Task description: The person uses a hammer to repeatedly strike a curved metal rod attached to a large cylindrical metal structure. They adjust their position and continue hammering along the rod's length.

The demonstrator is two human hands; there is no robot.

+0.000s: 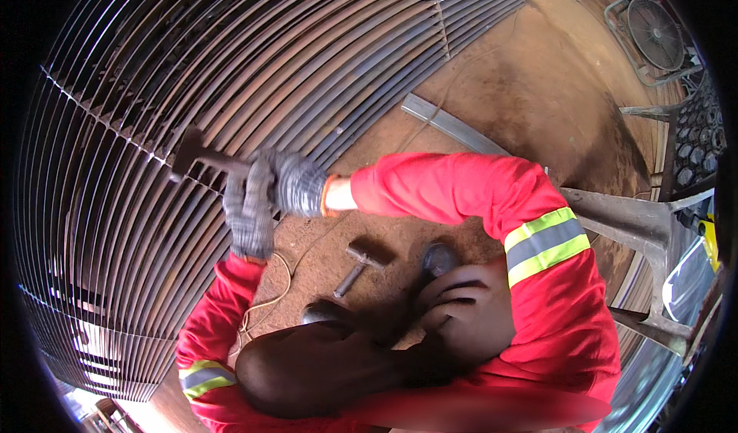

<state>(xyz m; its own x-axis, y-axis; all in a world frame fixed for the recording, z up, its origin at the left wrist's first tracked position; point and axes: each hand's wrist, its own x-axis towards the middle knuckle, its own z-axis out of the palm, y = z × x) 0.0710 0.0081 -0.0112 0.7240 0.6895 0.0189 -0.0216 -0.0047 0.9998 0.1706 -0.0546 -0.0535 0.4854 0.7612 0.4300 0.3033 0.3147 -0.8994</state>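
Observation:
A hammer (223, 161) with a dark, motion-smeared head is held over the metal grating (338, 87), its head close to a cross rod (115, 125). Both hands wear grey knit gloves and sit against each other at the handle. My right hand (296, 183) is closed round the handle end. My left hand (250, 214) is also closed there, its fingers overlapping the right; part of the grip is hidden. The grating is made of many long parallel bars joined by thin cross rods. Whether the hammer head touches it I cannot tell.
A second hammer (358, 267) lies on the brown floor near my shoes (440, 258). A cable (286, 283) curls beside the grating. A flat metal bar (453, 125) lies at its right. Metal supports (630, 218) and a round fan (655, 33) stand at the right.

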